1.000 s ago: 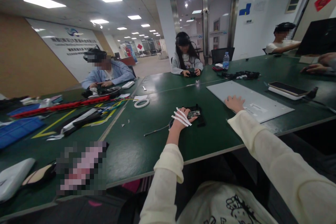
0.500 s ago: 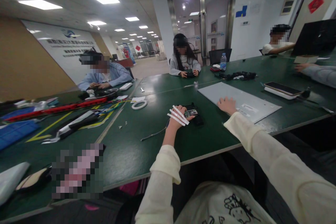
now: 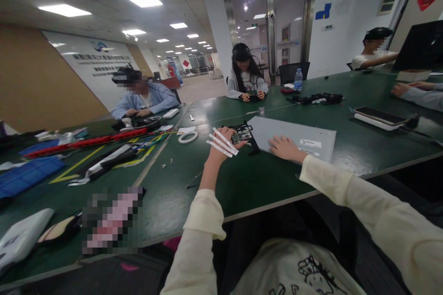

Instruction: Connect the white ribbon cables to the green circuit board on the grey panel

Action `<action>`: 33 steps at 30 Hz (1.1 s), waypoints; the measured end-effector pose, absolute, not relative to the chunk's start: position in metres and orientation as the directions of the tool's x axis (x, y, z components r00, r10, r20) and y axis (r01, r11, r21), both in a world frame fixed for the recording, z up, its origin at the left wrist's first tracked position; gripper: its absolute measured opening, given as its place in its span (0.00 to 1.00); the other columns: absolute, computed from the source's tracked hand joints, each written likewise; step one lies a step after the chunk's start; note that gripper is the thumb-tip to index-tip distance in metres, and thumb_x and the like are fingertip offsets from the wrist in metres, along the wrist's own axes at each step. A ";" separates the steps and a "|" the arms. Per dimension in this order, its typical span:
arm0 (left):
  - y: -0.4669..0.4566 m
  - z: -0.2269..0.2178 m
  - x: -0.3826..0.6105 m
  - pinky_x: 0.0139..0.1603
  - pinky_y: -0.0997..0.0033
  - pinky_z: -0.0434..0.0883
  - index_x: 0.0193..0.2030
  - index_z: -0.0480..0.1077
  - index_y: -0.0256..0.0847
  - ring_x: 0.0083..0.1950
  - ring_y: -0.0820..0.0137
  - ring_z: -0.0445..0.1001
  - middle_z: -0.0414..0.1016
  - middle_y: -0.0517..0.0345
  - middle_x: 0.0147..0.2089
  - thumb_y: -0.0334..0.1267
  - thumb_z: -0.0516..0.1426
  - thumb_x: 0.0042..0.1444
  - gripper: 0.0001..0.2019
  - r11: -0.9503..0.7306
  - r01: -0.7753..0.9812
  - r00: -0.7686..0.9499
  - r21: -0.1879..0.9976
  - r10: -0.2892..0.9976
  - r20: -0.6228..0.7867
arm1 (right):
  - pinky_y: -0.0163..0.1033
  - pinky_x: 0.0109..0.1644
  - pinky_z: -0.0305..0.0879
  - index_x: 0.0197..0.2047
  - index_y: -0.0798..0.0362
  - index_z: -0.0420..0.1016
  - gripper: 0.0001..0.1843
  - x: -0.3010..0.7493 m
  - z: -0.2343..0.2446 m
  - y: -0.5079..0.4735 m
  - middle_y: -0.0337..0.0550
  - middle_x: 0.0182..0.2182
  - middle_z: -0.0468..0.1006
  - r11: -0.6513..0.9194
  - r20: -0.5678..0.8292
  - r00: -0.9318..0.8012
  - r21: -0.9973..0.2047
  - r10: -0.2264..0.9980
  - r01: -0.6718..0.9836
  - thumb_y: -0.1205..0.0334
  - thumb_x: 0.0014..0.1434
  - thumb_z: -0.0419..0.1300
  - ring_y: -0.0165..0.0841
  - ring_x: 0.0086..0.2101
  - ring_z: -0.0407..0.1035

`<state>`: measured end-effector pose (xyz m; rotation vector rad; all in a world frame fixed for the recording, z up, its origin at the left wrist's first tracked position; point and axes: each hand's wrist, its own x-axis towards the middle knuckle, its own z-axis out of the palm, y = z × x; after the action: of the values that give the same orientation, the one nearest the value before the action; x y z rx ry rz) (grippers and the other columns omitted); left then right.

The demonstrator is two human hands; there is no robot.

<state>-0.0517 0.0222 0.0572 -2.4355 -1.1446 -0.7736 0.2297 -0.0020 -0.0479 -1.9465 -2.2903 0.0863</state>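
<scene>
My left hand (image 3: 223, 142) grips a green circuit board (image 3: 242, 135) in a black frame (image 3: 254, 144), its thumb along the near side. Several white strips (image 3: 221, 143) lie across the back of that hand, and its fingertips are partly hidden. My right hand (image 3: 286, 148) rests with fingers spread on a flat grey panel (image 3: 294, 131) with white labels. The panel's left end meets the black frame; which one overlaps the other I cannot tell. A thin cable (image 3: 194, 180) lies to the left of my left wrist.
A white tape roll (image 3: 188, 137), a small wrench (image 3: 191, 118) and a blue tray (image 3: 31, 176) are on the left. A phone on a white box (image 3: 379, 120), black cables (image 3: 318, 97) and a bottle (image 3: 297, 80) stand farther right. Several people sit around the green table.
My right hand has slid the grey panel left and turned it, bringing its end to the black frame. My left hand has shifted a little left with the circuit board.
</scene>
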 end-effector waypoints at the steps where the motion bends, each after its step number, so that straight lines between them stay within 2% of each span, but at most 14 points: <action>1: 0.022 0.062 -0.054 0.53 0.58 0.65 0.43 0.70 0.40 0.48 0.59 0.69 0.71 0.50 0.43 0.60 0.58 0.52 0.25 -0.618 0.783 0.523 -0.069 0.595 0.610 | 0.62 0.64 0.45 0.70 0.47 0.51 0.35 0.225 -0.047 -0.007 0.50 0.69 0.48 0.214 0.060 -0.207 -0.139 0.976 0.967 0.41 0.66 0.37 0.56 0.65 0.44; 7: 0.022 0.070 -0.054 0.53 0.58 0.65 0.43 0.70 0.41 0.48 0.60 0.69 0.72 0.51 0.43 0.60 0.58 0.53 0.24 -0.627 0.778 0.517 -0.037 0.606 0.605 | 0.60 0.67 0.40 0.72 0.45 0.47 0.39 0.206 -0.036 -0.044 0.45 0.71 0.44 0.471 0.062 -0.469 -0.214 0.881 0.856 0.35 0.64 0.36 0.53 0.67 0.38; 10: 0.021 0.064 -0.046 0.53 0.58 0.65 0.43 0.70 0.41 0.48 0.59 0.69 0.72 0.51 0.43 0.59 0.59 0.52 0.23 -0.637 0.771 0.536 -0.025 0.627 0.566 | 0.59 0.67 0.40 0.73 0.44 0.44 0.41 0.210 -0.027 -0.059 0.44 0.70 0.45 0.548 0.057 -0.555 -0.270 0.830 0.792 0.33 0.63 0.36 0.51 0.68 0.39; 12: 0.020 0.060 -0.040 0.53 0.57 0.64 0.43 0.71 0.41 0.48 0.59 0.69 0.72 0.51 0.44 0.58 0.59 0.52 0.22 -0.641 0.767 0.544 -0.017 0.638 0.545 | 0.61 0.67 0.43 0.73 0.44 0.41 0.41 0.225 -0.023 -0.066 0.44 0.70 0.47 0.488 0.064 -0.492 -0.290 0.868 0.823 0.34 0.63 0.37 0.52 0.67 0.40; 16: 0.017 0.054 -0.029 0.53 0.57 0.64 0.44 0.71 0.41 0.48 0.58 0.69 0.72 0.50 0.45 0.58 0.59 0.52 0.23 -0.655 0.756 0.567 -0.023 0.637 0.522 | 0.72 0.60 0.45 0.73 0.46 0.43 0.41 0.272 -0.033 -0.072 0.52 0.69 0.49 0.048 0.075 -0.034 -0.192 0.997 0.980 0.36 0.63 0.38 0.63 0.65 0.41; 19: 0.017 0.048 -0.025 0.52 0.57 0.64 0.43 0.71 0.40 0.47 0.59 0.69 0.71 0.50 0.44 0.60 0.58 0.52 0.24 -0.654 0.755 0.582 -0.042 0.640 0.502 | 0.75 0.55 0.48 0.72 0.45 0.48 0.39 0.299 -0.050 -0.072 0.57 0.68 0.50 -0.118 0.061 0.125 -0.114 0.990 0.986 0.37 0.64 0.36 0.66 0.63 0.47; 22: 0.018 0.044 -0.024 0.52 0.57 0.64 0.43 0.70 0.40 0.47 0.59 0.69 0.71 0.49 0.44 0.61 0.57 0.53 0.25 -0.653 0.756 0.586 -0.048 0.643 0.493 | 0.73 0.55 0.51 0.70 0.43 0.52 0.36 0.308 -0.062 -0.069 0.57 0.67 0.51 -0.095 0.089 0.100 -0.061 0.991 0.994 0.38 0.65 0.35 0.65 0.62 0.49; 25: 0.017 0.040 -0.027 0.52 0.57 0.64 0.43 0.70 0.40 0.47 0.59 0.69 0.71 0.49 0.45 0.61 0.57 0.53 0.25 -0.649 0.760 0.588 -0.045 0.656 0.474 | 0.71 0.56 0.51 0.71 0.43 0.52 0.35 0.311 -0.065 -0.061 0.59 0.67 0.51 -0.024 0.097 0.027 -0.030 0.995 0.999 0.39 0.65 0.34 0.64 0.62 0.49; 33: 0.017 0.027 -0.026 0.51 0.55 0.66 0.43 0.71 0.38 0.47 0.57 0.70 0.72 0.46 0.45 0.61 0.57 0.53 0.25 -0.662 0.749 0.602 -0.024 0.666 0.441 | 0.69 0.60 0.46 0.72 0.43 0.47 0.38 0.323 -0.055 -0.020 0.56 0.69 0.47 0.152 0.027 -0.150 -0.107 0.988 0.982 0.38 0.65 0.31 0.61 0.63 0.47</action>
<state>-0.0264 0.0166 0.0269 -2.6219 -1.1739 -0.5951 0.3229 -0.0196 -0.0551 -1.9861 -2.3141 0.0980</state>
